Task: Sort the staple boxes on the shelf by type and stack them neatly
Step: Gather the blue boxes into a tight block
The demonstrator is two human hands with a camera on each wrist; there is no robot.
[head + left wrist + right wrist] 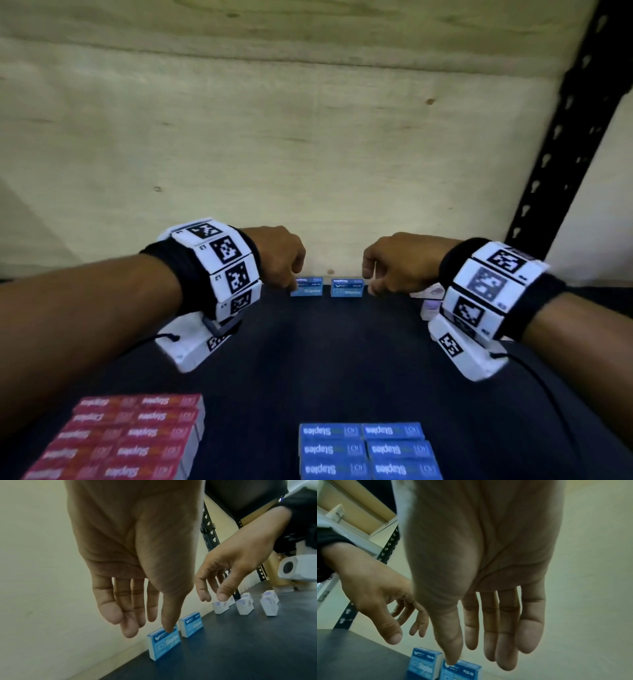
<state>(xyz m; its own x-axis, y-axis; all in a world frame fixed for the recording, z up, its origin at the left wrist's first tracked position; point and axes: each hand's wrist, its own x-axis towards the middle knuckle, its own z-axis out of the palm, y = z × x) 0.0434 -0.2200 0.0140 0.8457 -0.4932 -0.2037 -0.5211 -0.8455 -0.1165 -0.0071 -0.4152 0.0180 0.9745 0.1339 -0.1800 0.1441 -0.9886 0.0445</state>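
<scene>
Two blue staple boxes stand upright at the back of the dark shelf [325, 359], against the wooden wall. My left hand [291, 279] hovers over the left blue box [306, 286]. In the left wrist view this hand [149, 631] is open, its thumb tip at the top edge of that box [163, 646]. My right hand [371, 284] reaches for the right blue box [346, 287]. In the right wrist view the hand [471, 658] is open, thumb tip on the top of the box [464, 672]. Neither box is gripped.
A stack of red staple boxes [130, 435] lies at the front left and a stack of blue ones [366, 448] at the front centre. Several small white boxes [244, 605] stand at the back right. A black shelf post [561, 154] rises on the right.
</scene>
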